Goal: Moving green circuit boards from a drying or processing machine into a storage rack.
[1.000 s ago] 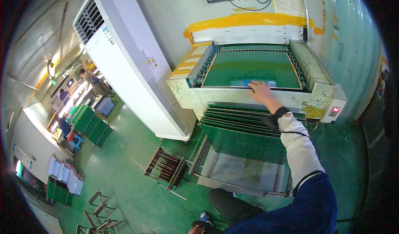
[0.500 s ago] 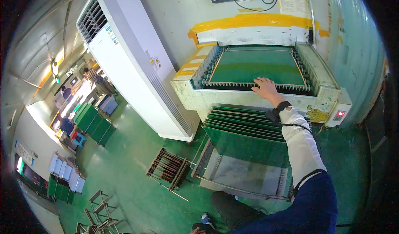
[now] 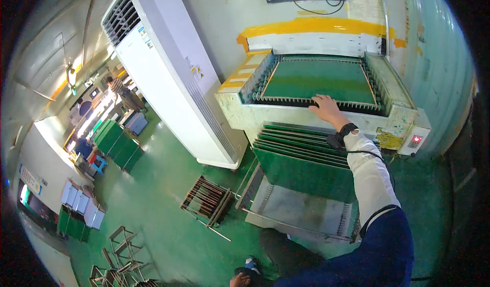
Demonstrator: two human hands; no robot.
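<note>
Green panel [image 3: 320, 80] is carried flat on the rows of rollers [image 3: 352, 105] of a conveyor machine [image 3: 270, 116] in the upper right of the frame, with its front edge lying just behind the front row. Over that front row, near the middle of its length, the right hand [image 3: 327, 108] is held palm down with the fingers spread wide; nothing is seen to be gripped by it, and whether the rollers are touched by the fingertips cannot be told. A black device [image 3: 341, 136] is strapped at the right wrist, and the forearm is covered by a white sleeve [image 3: 368, 185]. At the lower edge of the frame, the left hand [image 3: 240, 280] is only partly shown, so whether it is wide or narrow cannot be told. Below the machine, several green boards [image 3: 301, 160] are held in a leaning row by a metal rack [image 3: 249, 189]. To the left of it, a smaller slatted rack [image 3: 206, 201] is set on the green floor [image 3: 158, 200]. Beside the machine's left side, a tall white air conditioner [image 3: 171, 90] is placed, and a red-lit control box [image 3: 416, 141] is mounted on the machine's right end.
</note>
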